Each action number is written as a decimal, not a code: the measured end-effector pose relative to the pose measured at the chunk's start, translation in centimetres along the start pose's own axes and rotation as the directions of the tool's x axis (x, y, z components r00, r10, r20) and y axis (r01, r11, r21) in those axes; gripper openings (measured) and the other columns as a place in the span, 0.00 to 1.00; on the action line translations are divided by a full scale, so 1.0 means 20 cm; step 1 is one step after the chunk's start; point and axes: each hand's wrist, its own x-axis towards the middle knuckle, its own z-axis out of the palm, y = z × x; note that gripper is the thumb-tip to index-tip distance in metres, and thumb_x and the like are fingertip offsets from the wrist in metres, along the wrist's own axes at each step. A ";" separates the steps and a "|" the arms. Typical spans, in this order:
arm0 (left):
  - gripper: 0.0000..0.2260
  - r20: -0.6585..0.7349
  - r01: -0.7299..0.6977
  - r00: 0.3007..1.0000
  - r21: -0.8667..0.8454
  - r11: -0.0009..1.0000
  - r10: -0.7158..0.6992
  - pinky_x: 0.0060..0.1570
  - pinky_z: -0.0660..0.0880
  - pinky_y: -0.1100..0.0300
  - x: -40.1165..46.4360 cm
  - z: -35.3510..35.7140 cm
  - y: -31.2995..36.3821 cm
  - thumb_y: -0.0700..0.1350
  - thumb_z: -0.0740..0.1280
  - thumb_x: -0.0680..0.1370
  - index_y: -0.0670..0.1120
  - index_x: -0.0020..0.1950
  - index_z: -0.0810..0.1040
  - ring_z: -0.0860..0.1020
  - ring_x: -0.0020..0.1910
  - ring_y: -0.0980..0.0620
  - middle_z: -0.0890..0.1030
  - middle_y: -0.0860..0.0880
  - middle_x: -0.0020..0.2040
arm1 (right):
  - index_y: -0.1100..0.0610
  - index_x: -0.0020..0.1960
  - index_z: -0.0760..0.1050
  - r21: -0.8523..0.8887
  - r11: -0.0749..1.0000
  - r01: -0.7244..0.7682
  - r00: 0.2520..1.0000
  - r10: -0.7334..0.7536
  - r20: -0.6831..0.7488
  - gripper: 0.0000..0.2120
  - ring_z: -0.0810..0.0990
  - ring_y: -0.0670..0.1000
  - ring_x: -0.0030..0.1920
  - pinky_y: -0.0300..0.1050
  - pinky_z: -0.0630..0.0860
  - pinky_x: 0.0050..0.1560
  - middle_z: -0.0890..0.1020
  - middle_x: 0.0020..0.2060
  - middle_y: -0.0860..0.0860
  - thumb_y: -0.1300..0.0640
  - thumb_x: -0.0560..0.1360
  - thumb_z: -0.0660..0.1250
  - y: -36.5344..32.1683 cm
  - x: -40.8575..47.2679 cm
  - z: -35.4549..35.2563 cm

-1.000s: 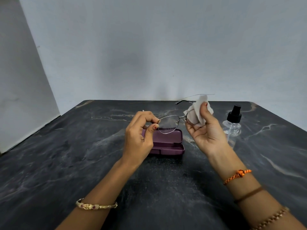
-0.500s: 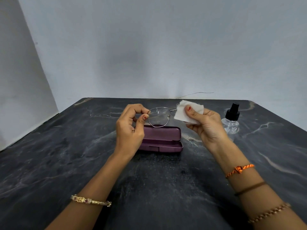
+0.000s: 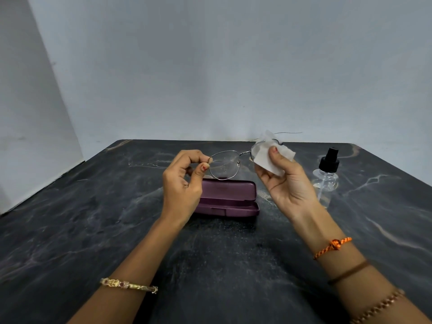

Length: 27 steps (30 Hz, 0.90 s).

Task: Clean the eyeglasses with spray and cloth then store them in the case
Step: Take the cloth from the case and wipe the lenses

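Above the middle of the dark marble table (image 3: pixel 70 230), the eyeglasses (image 3: pixel 224 164) are held in the air between two bare hands, clear of the surface. At about ten o'clock from the picture's centre of the table, the left hand (image 3: pixel 182 183) has thumb and forefinger pinched together on the outer edge of the left lens rim, the other fingers curled into the palm; a gold bracelet (image 3: pixel 128 285) sits far down that forearm toward seven o'clock. At roughly two o'clock, the right hand (image 3: pixel 287 183) is turned palm toward the camera and clamped on a white cloth (image 3: pixel 266 155), the thumb pressing the cloth over the other lens so that lens is mostly covered. One thin temple arm runs out past the cloth toward one o'clock against the pale wall (image 3: pixel 210 66). Directly beneath the glasses, between the two hands, the maroon case (image 3: pixel 231 197) lies on the table with its lid ajar, its left end hidden behind the left hand. Off toward three o'clock, just beyond the right hand, stands a clear spray bottle (image 3: pixel 327 174) with a black nozzle, upright and untouched. An orange cord (image 3: pixel 333 246), a brown band and a beaded bracelet ring the right forearm near five o'clock.
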 end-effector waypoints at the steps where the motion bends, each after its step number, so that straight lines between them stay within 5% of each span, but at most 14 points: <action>1: 0.10 0.003 -0.004 1.000 -0.001 1.000 0.004 0.40 0.73 0.67 0.00 0.00 0.00 0.32 0.64 0.72 0.46 0.43 0.76 0.75 0.40 0.58 0.76 0.53 0.41 | 0.59 0.45 0.75 -0.026 1.000 0.012 1.000 -0.011 0.011 0.05 0.84 0.47 0.36 0.39 0.81 0.39 0.85 0.33 0.51 0.65 0.73 0.62 0.00 0.00 0.00; 9: 0.06 0.018 -0.046 0.999 0.019 0.999 0.046 0.40 0.72 0.72 -0.01 0.01 -0.01 0.35 0.63 0.71 0.45 0.43 0.77 0.74 0.41 0.64 0.75 0.55 0.40 | 0.56 0.43 0.77 -0.388 0.921 0.044 0.999 -0.041 0.015 0.03 0.82 0.41 0.34 0.32 0.77 0.33 0.84 0.29 0.45 0.60 0.70 0.66 0.01 -0.01 -0.03; 15: 0.06 0.058 -0.057 0.997 0.020 0.998 0.056 0.39 0.74 0.69 -0.01 0.02 0.00 0.34 0.63 0.72 0.44 0.43 0.77 0.74 0.40 0.62 0.75 0.55 0.41 | 0.58 0.35 0.78 -0.524 0.851 0.036 0.996 -0.071 -0.045 0.11 0.82 0.42 0.28 0.32 0.78 0.30 0.84 0.26 0.47 0.54 0.55 0.72 -0.06 0.00 -0.04; 20: 0.10 0.033 -0.007 0.999 0.002 1.000 0.007 0.39 0.76 0.61 -0.01 0.02 0.01 0.32 0.64 0.73 0.47 0.42 0.76 0.74 0.39 0.62 0.75 0.55 0.41 | 0.57 0.43 0.76 -0.331 0.943 -0.028 0.990 -0.019 -0.138 0.12 0.83 0.44 0.29 0.36 0.77 0.30 0.85 0.28 0.47 0.55 0.61 0.71 -0.07 0.01 -0.04; 24: 0.05 0.083 -0.087 0.993 0.050 0.995 0.082 0.41 0.72 0.71 -0.02 0.02 0.00 0.34 0.63 0.71 0.42 0.42 0.77 0.74 0.42 0.63 0.75 0.54 0.41 | 0.53 0.43 0.75 -0.223 0.974 -0.034 0.991 0.004 -0.132 0.09 0.82 0.44 0.29 0.34 0.74 0.28 0.84 0.28 0.46 0.50 0.66 0.69 -0.04 0.01 -0.03; 27: 0.03 0.122 -0.125 0.986 0.082 0.989 0.114 0.44 0.73 0.69 -0.04 0.04 -0.01 0.35 0.64 0.71 0.40 0.41 0.78 0.74 0.43 0.61 0.75 0.55 0.41 | 0.54 0.44 0.75 -0.210 0.977 -0.038 0.985 0.001 -0.171 0.05 0.81 0.42 0.27 0.33 0.75 0.26 0.83 0.26 0.46 0.54 0.71 0.68 -0.01 0.01 -0.03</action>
